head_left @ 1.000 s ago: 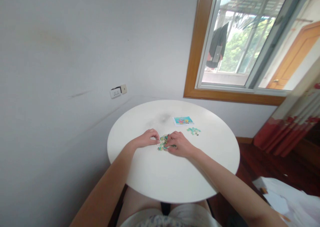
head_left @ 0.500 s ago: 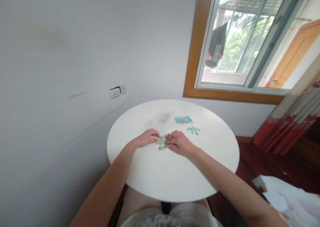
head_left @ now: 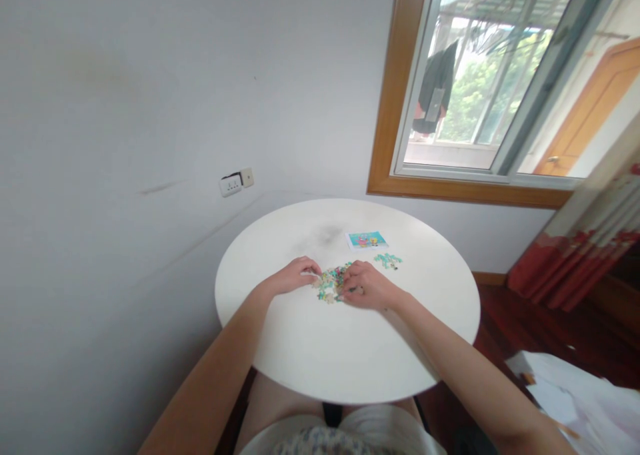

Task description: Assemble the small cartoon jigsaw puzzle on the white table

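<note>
A small heap of loose jigsaw pieces (head_left: pixel 331 284), green, yellow and white, lies near the middle of a round white table (head_left: pixel 345 355). My left hand (head_left: pixel 294 275) rests at the heap's left edge with its fingers curled and pinched on a piece. My right hand (head_left: pixel 367 285) sits on the heap's right side, fingers bent down onto the pieces. A joined cluster of teal pieces (head_left: pixel 388 261) lies just beyond my right hand. Further back lies a small picture card (head_left: pixel 367 240) with a cartoon print.
The table stands against a grey wall with a socket (head_left: pixel 231 185) at the left. A wood-framed window (head_left: pixel 480 88) is behind it. A red and cream curtain (head_left: pixel 590 241) hangs at the right, with white paper (head_left: pixel 575 388) on the dark wooden floor.
My right hand has slid a little to the right, uncovering more of the heap. The pieces look more spread out. My left hand has barely moved.
</note>
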Available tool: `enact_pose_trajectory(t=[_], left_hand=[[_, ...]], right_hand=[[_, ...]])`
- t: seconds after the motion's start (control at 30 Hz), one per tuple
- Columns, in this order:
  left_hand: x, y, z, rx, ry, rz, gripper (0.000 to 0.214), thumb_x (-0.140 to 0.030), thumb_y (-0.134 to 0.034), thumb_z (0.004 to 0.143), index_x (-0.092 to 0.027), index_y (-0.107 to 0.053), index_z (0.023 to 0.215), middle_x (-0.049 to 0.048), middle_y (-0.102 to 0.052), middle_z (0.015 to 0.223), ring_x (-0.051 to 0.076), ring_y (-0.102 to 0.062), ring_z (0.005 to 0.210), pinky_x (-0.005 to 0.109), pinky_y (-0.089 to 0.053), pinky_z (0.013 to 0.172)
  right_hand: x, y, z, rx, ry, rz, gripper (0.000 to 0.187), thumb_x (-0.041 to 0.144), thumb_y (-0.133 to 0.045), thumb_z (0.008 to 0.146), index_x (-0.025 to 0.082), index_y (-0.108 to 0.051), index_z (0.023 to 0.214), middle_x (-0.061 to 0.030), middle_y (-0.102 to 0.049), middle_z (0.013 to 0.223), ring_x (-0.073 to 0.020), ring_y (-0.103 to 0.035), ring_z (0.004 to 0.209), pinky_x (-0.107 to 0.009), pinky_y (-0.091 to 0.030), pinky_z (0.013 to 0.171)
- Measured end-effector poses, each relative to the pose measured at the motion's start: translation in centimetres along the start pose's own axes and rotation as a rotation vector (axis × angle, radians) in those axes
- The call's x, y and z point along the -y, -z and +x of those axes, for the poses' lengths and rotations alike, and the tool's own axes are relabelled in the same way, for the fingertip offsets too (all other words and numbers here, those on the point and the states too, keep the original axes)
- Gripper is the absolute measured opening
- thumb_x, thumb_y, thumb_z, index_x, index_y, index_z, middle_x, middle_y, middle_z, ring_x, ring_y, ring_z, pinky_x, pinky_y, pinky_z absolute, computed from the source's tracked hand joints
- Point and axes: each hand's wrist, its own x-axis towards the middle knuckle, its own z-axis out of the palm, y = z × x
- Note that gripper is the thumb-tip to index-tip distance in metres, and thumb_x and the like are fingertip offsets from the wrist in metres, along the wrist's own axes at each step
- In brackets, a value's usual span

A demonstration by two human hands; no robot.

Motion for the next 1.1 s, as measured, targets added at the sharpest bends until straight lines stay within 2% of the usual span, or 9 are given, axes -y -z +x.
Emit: enact_pose_trajectory(t=[0.23, 0.33, 0.53, 0.7, 0.77, 0.9, 1.0, 1.1], left_hand=[[-0.3, 0.1, 0.1, 0.005, 0.002, -0.006, 0.026, -0.037, -0.056, 0.077, -0.018, -0.068, 0.091, 0.0035, -0.064, 0.094, 0.022, -0.057, 0.095, 0.031, -0.045, 0.087], [-0.3, 0.1, 0.1, 0.004, 0.002, -0.009, 0.026, -0.036, -0.056, 0.077, -0.018, -0.067, 0.091, 0.0036, -0.064, 0.094, 0.022, -0.057, 0.094, 0.032, -0.045, 0.086], [-0.2, 0.1, 0.1, -0.002, 0.002, -0.019, 0.026, -0.037, -0.055, 0.078, -0.018, -0.066, 0.091, 0.0043, -0.064, 0.095, 0.022, -0.058, 0.095, 0.032, -0.046, 0.086], [-0.1, 0.0, 0.1, 0.0, 0.003, -0.028, 0.026, -0.038, -0.056, 0.078, -0.017, -0.066, 0.091, 0.0051, -0.064, 0.096, 0.022, -0.058, 0.095, 0.032, -0.046, 0.088], [-0.1, 0.0, 0.1, 0.006, 0.004, -0.032, 0.027, -0.038, -0.056, 0.078, -0.018, -0.066, 0.091, 0.0051, -0.064, 0.097, 0.022, -0.058, 0.096, 0.032, -0.046, 0.088], [-0.2, 0.1, 0.1, 0.01, 0.014, -0.036, 0.029, -0.041, -0.056, 0.078, -0.017, -0.066, 0.092, 0.0055, -0.064, 0.098, 0.022, -0.058, 0.095, 0.033, -0.046, 0.088], [-0.4, 0.2, 0.0, 0.01, 0.023, -0.035, 0.029, -0.041, -0.056, 0.078, -0.017, -0.066, 0.092, 0.0056, -0.063, 0.098, 0.022, -0.058, 0.095, 0.034, -0.046, 0.089], [-0.5, 0.2, 0.0, 0.012, 0.025, -0.037, 0.028, -0.04, -0.056, 0.078, -0.018, -0.066, 0.092, 0.0053, -0.063, 0.099, 0.022, -0.058, 0.096, 0.033, -0.046, 0.09]], right_hand=[[1.6, -0.7, 0.8, 0.022, -0.055, 0.007, 0.023, 0.029, -0.068, 0.081, 0.026, -0.073, 0.103, -0.0054, -0.067, 0.101, -0.0201, -0.055, 0.097, -0.034, -0.041, 0.088], [2.0, -1.1, 0.9, 0.042, -0.061, 0.002, 0.021, 0.025, -0.068, 0.08, 0.027, -0.073, 0.1, -0.0046, -0.065, 0.104, -0.0207, -0.054, 0.1, -0.035, -0.04, 0.089], [1.8, -1.4, 0.8, 0.004, -0.05, 0.035, 0.013, 0.024, -0.068, 0.08, 0.026, -0.074, 0.092, -0.0035, -0.067, 0.097, -0.0187, -0.057, 0.096, -0.033, -0.041, 0.088], [0.0, -1.1, 0.7, -0.099, -0.069, 0.074, 0.015, 0.022, -0.058, 0.088, 0.022, -0.073, 0.088, -0.0047, -0.07, 0.092, -0.0175, -0.059, 0.091, -0.032, -0.042, 0.086], [-1.7, -0.7, 0.3, -0.161, -0.148, 0.069, 0.019, 0.023, -0.054, 0.091, 0.021, -0.073, 0.093, -0.0058, -0.07, 0.094, -0.0174, -0.059, 0.092, -0.032, -0.043, 0.087], [-5.8, 0.7, -1.7, -0.207, -0.476, -0.086, 0.02, 0.023, -0.054, 0.09, 0.02, -0.073, 0.088, -0.0051, -0.071, 0.093, -0.0173, -0.061, 0.093, -0.032, -0.042, 0.09], [-8.2, 1.8, -3.7, -0.227, -0.599, -0.145, 0.016, 0.025, -0.06, 0.086, 0.021, -0.075, 0.082, -0.0062, -0.071, 0.092, -0.02, -0.061, 0.093, -0.033, -0.042, 0.086], [-9.3, 2.2, -5.1, -0.234, -0.705, -0.191, 0.012, 0.027, -0.066, 0.081, 0.023, -0.076, 0.076, -0.0066, -0.07, 0.092, -0.0209, -0.06, 0.089, -0.034, -0.042, 0.081]])
